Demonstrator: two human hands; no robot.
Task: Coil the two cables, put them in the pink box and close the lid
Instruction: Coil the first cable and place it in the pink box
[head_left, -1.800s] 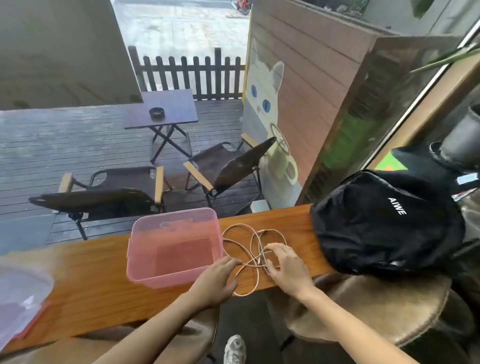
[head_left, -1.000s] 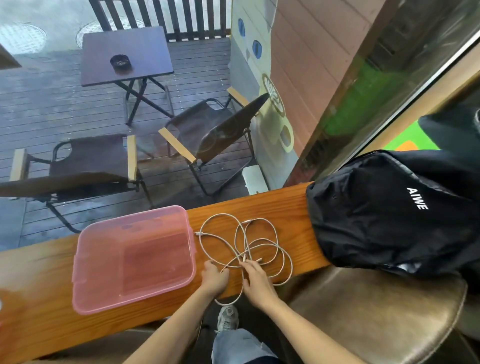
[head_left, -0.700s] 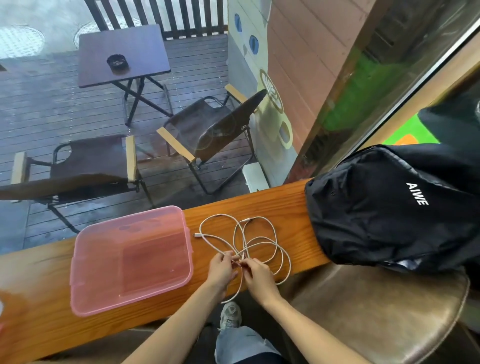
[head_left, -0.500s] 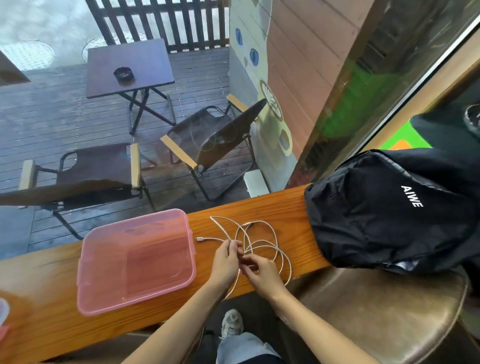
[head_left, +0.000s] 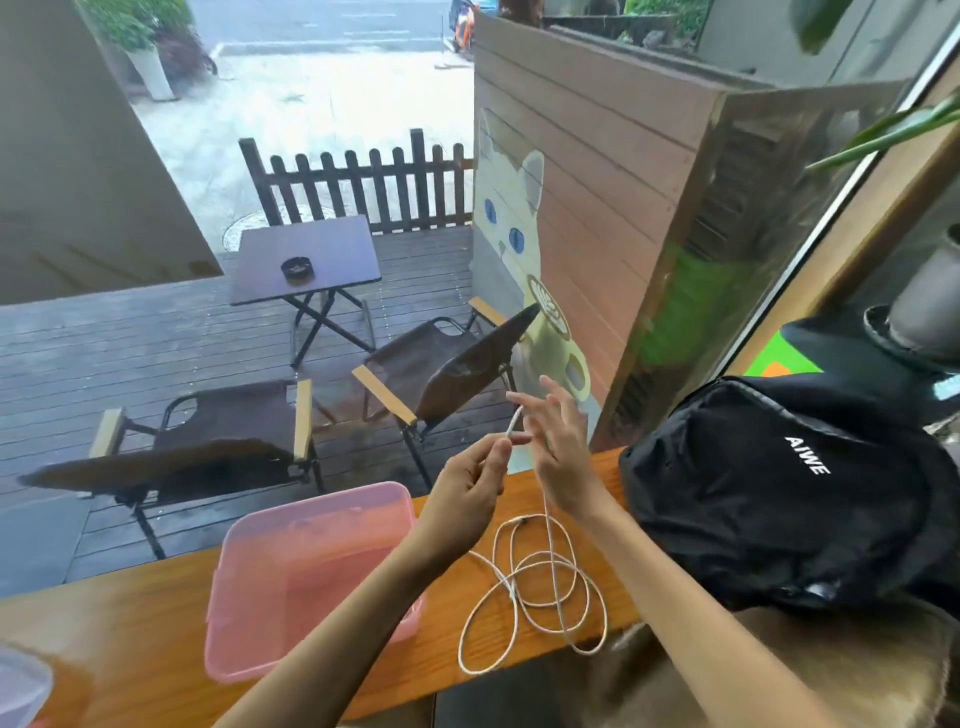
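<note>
White cable lies in loose tangled loops on the wooden counter; I cannot tell the two cables apart. One strand rises from the loops to my hands, which are held up above the counter. My left hand pinches the strand near its end between thumb and fingers. My right hand is just to its right, fingers spread upward, with the strand running behind its palm. The pink box stands open on the counter left of the loops, with nothing inside. Its translucent lid shows at the bottom left corner.
A black backpack lies on the counter right of the cable, close to the loops. A brown padded stool sits below it. Beyond the window are two folding chairs, a small table and a fence.
Both hands have risen from the counter, lifting one cable strand with them. The camera has tilted up. The loops on the counter look smaller and lie nearer the front edge.
</note>
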